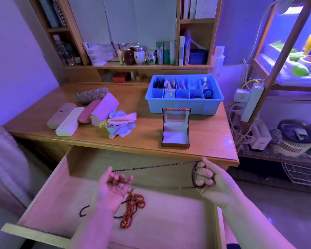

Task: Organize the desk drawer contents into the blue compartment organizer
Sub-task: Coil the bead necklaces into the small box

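I read this as the winding step: I'm gathering the dark bead string into a coil so it will fit a compartment. My right hand is closed with the string looped around its fingers, and my left hand pinches the other end, the strand stretched taut between them above the open drawer. Next I'd judge it needs more turns onto the right fingers, then a carry to the blue organizer, well apart on the desk. The red beads lie in the drawer under my left hand.

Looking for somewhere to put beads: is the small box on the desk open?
Open: the small box has its lid raised, interior bare.
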The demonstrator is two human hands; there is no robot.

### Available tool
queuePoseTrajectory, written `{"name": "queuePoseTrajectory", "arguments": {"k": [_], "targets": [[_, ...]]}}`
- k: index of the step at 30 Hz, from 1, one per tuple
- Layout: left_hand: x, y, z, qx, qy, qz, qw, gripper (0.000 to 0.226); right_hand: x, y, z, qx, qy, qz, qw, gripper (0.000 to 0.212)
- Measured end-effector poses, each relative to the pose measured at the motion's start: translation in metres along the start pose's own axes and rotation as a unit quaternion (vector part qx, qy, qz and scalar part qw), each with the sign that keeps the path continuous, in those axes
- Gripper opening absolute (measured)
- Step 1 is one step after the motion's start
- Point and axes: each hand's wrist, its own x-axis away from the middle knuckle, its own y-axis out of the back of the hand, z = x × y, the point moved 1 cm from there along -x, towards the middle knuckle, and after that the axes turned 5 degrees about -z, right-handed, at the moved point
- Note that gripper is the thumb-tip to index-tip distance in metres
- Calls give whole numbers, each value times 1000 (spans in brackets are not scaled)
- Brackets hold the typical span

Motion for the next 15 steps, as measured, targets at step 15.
{"name": "queuePoseTrajectory", "arguments": {"k": [15], "targets": [[60,-94,43,-696,-417,249,529,12,-3,-33,-21,341,19,94,935,38]]}}
